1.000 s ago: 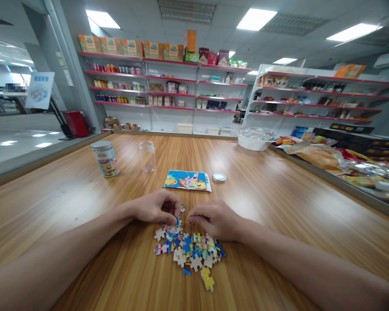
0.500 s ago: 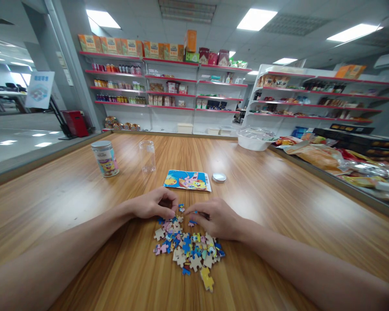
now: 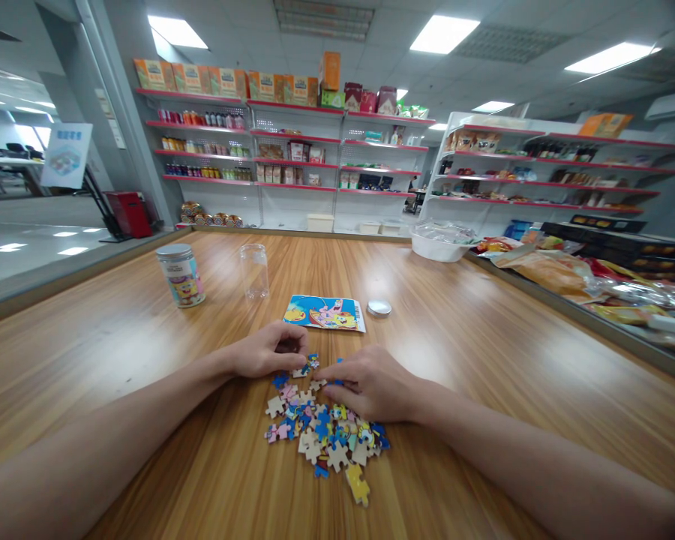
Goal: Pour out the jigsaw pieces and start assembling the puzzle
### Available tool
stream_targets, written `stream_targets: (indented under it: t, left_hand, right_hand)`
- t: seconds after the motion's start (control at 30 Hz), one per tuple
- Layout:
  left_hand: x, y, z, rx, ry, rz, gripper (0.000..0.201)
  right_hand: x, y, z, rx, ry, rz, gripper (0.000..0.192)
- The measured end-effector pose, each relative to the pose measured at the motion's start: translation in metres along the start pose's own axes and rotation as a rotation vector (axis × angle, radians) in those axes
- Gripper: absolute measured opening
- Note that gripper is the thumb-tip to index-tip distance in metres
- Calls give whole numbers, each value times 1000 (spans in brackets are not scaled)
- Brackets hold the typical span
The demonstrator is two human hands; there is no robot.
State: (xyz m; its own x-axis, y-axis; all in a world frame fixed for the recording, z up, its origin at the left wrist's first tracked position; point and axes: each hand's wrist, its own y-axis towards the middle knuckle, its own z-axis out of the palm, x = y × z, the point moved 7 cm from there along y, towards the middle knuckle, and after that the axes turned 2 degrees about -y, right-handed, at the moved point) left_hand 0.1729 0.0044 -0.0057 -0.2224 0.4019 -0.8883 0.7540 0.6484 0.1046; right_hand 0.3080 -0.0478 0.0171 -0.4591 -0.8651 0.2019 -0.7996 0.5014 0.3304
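2 hands meet at the far edge of the loose puzzle pieces, so you work with the heap close below. Your left hand curls, fingertips pinched on a small piece; your right hand lies half-closed, fingertips on another, grip unclear. Beyond, the picture card lies face up, easy to see, beside the lid.

Both hands pinch puzzle pieces on the wooden table.
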Motion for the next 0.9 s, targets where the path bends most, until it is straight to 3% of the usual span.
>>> stream_targets:
  t: [0.2,0.37,0.53,0.73,0.83,0.9]
  left_hand:
    - [-3,1,4,48,11,13,33]
    - [-15,0,6,75,104,106,23]
    - [-13,-2,6,86,167,116,23]
    - [-2,-4,2,65,48,19,30]
    - [-5,-4,-1,73,132,61,25]
    - [-7,-4,-2,77,195,100,21]
  right_hand:
    - [-2,0,0,1,15,40,17]
    - [0,-1,-2,-43,55,-42,16]
    - [1,-3,-3,-86,94,-108,21]
    - [-16,-2,-3,-127,26,105,20]
    - [-20,-1,-3,-122,-29,175,23]
    - [-16,-1,-4,-130,-26,144,25]
